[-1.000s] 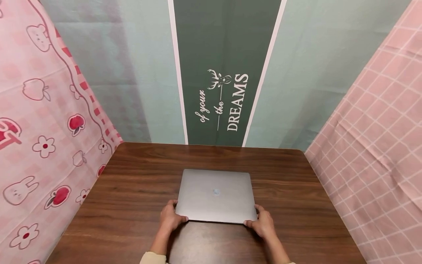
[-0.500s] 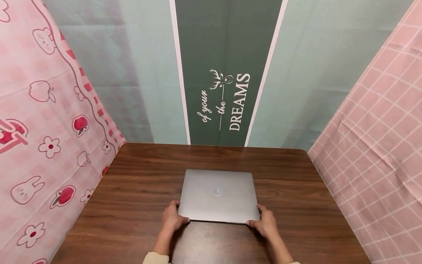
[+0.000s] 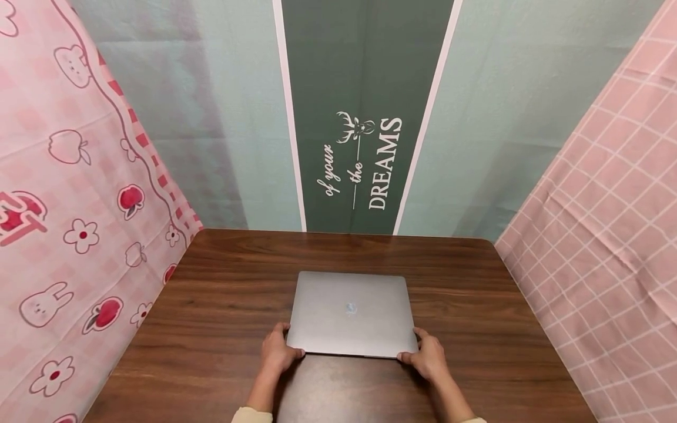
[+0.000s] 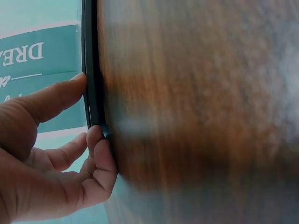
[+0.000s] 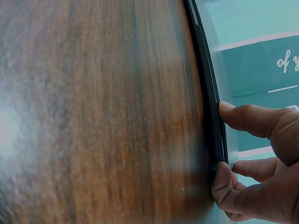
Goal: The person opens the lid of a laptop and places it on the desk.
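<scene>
A closed silver laptop (image 3: 351, 329) with a small pale logo on its lid lies on the wooden table (image 3: 233, 294). At its near left corner my left hand (image 3: 276, 351) grips it, thumb on the front edge and fingers along the side. My right hand (image 3: 429, 356) holds the near right corner in the same way. In the left wrist view, the laptop's dark thin edge (image 4: 92, 56) runs between thumb and curled fingers. The right wrist view has the thumb of the right hand (image 5: 271, 154) against the front edge (image 5: 210, 93), fingertips tucked at the corner.
A green and teal cloth (image 3: 349, 70) with white lettering hangs behind the table. Pink printed fabric (image 3: 95, 194) borders the left side, and pink checked fabric (image 3: 597, 223) the right. Light reflects off the tabletop near the front.
The whole head view has shifted slightly to the right. Both hands keep their places on the laptop, and the laptop stays where it was on the table.
</scene>
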### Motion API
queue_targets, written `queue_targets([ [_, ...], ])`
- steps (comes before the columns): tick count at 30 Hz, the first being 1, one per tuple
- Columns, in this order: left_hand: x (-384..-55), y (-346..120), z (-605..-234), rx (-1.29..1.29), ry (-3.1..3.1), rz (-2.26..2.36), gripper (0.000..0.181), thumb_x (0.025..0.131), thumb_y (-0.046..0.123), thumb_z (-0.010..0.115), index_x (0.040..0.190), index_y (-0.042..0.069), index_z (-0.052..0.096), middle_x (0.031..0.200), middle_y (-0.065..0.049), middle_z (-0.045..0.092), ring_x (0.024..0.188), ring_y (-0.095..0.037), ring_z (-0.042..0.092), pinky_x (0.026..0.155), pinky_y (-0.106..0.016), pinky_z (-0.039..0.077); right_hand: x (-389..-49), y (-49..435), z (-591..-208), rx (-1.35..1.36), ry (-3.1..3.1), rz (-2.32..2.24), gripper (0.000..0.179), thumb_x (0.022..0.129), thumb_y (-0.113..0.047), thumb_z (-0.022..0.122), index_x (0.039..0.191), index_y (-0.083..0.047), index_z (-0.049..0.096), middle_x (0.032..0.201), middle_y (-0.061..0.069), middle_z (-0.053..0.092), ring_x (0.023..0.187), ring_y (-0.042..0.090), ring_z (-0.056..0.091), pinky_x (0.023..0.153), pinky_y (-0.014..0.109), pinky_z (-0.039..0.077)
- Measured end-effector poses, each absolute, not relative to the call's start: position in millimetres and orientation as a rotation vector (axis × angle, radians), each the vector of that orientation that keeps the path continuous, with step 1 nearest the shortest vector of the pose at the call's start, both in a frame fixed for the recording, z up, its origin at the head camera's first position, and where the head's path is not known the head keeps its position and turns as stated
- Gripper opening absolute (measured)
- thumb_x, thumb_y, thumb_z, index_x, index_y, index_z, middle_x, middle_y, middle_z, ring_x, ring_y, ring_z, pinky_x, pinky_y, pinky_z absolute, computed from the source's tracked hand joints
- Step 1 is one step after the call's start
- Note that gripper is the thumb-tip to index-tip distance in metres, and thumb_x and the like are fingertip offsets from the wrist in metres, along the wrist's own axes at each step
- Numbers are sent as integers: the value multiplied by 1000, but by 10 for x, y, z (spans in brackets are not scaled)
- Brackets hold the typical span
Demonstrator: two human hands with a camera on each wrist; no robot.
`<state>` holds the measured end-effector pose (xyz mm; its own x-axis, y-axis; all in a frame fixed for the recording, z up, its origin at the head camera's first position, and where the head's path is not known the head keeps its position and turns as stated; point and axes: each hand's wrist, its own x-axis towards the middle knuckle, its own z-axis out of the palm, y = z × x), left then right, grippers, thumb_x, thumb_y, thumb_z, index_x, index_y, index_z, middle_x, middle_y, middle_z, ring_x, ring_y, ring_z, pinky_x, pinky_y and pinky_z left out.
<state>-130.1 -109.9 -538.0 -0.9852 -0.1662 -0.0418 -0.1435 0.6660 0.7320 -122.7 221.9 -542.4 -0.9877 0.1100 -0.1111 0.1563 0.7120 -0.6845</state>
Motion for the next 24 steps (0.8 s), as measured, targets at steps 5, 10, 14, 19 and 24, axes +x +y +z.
queue_targets([
  [5, -1285, -1116, -5369, 235, -2876, -1233, 64, 55, 7, 87, 110, -6, 56, 97, -26, 61, 91, -44, 56, 77, -50, 44, -1188, 2191, -5403, 185, 2924, -1067, 77, 60, -11, 85, 121, 17, 48, 89, 24, 58, 84, 35, 56, 74, 47, 46],
  [10, -1269, -1167, -5301, 137, -2979, -1160, 59, 61, 17, 85, 110, -3, 59, 100, -23, 61, 95, -42, 56, 78, -51, 44, -1130, 2104, -5351, 20, 3140, -867, 62, 68, -12, 80, 119, 11, 54, 101, 28, 52, 93, 43, 54, 77, 52, 45],
  [14, -1279, -1222, -5260, -33, -2988, -1126, 55, 63, 21, 85, 110, 1, 62, 86, -14, 61, 81, -31, 57, 69, -46, 45, -1138, 2041, -5348, -192, 3341, -724, 47, 71, -12, 77, 111, 4, 61, 92, 18, 54, 81, 34, 57, 65, 47, 47],
  [19, -1298, -1285, -5264, -249, -2936, -1103, 53, 66, 22, 83, 112, 5, 62, 87, -7, 58, 79, -23, 55, 71, -45, 45, -1222, 1992, -5406, -561, 3551, -471, 34, 70, -13, 74, 101, 0, 66, 84, 12, 55, 73, 30, 56, 56, 42, 44],
  [24, -1305, -1314, -5297, -321, -2937, -906, 58, 67, 28, 82, 116, 6, 61, 106, -13, 57, 96, -34, 55, 78, -54, 41, -1330, 1919, -5391, -893, 3597, -308, 28, 71, -13, 67, 97, -1, 66, 83, 11, 56, 72, 30, 55, 54, 41, 40],
])
